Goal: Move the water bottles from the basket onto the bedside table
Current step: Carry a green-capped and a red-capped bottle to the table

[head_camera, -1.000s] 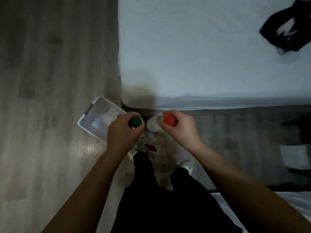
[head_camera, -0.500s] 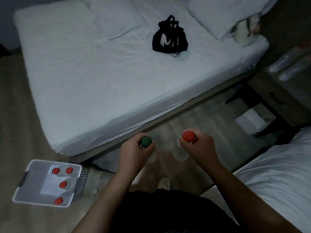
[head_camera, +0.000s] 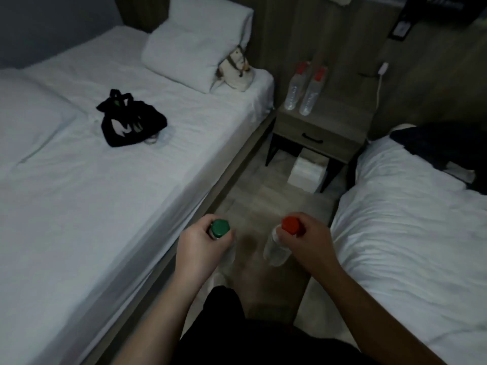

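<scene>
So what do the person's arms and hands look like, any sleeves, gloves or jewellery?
Both hands, left hand and right hand, are bare: no gloves, and no rings or watch that the dim picture shows. The forearms are bare too, with no sleeves in view. Below them the person wears dark, seemingly black clothing.

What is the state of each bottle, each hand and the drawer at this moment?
Green-capped bottle: capped, gripped by the left hand.
Red-capped bottle: capped, gripped by the right hand.
Table bottle on the left: upright, capped.
Table bottle on the right: upright, capped.
Drawer: closed.
</scene>
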